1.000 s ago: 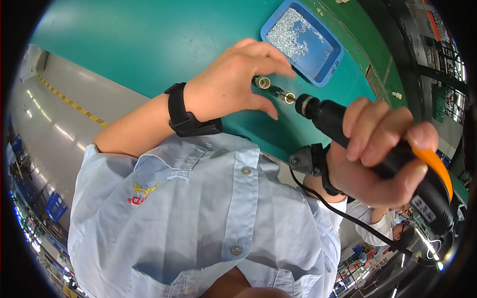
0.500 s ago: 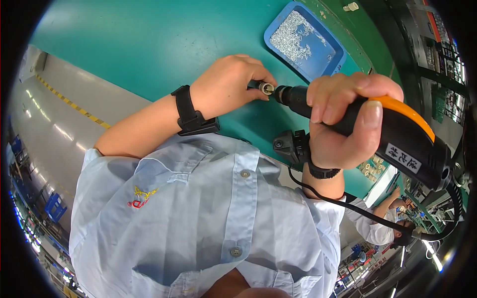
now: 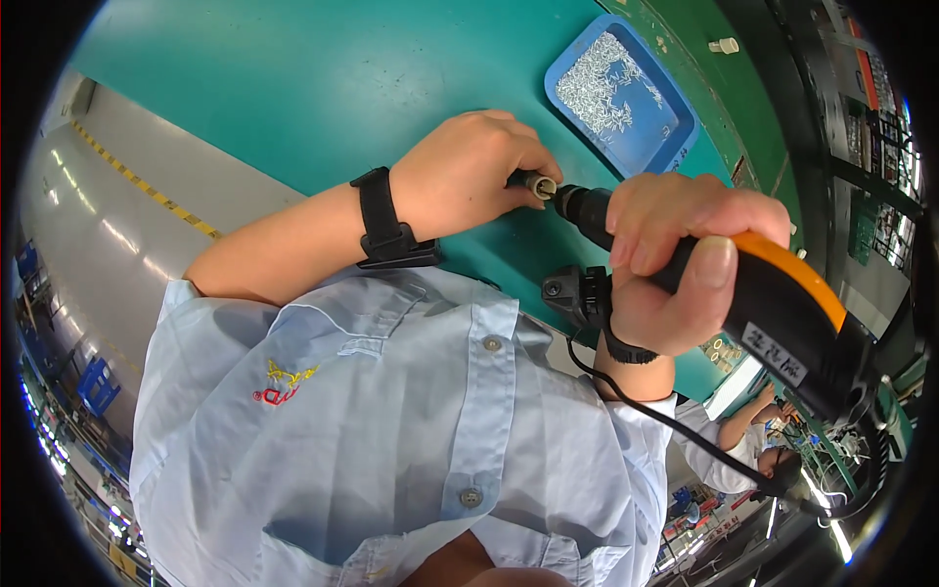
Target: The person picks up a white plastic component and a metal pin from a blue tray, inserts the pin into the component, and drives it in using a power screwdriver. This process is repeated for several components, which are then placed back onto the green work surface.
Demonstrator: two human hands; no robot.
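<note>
Between the thumb and fingers of my left hand is a small round hollow connector, cream or metal-coloured. Its open end faces right, toward the tool; the rest of it lies hidden in my fingers. My right hand wraps round a black and orange electric screwdriver. The tool's dark nose points left and sits right at the connector's mouth. I cannot tell whether its bit reaches inside. Beyond my hands stands a blue tray with many small shiny screws or pins.
The green table spreads under my hands. A small cream cylinder lies at the far right. Several ring-like parts lie below my right wrist. A black cable hangs from the wrist camera. Another person sits at lower right.
Both hands have shifted slightly right and down in the picture, with the connector and screwdriver still held. The screwdriver's rear end has swung downward. The tray also appears farther right.
</note>
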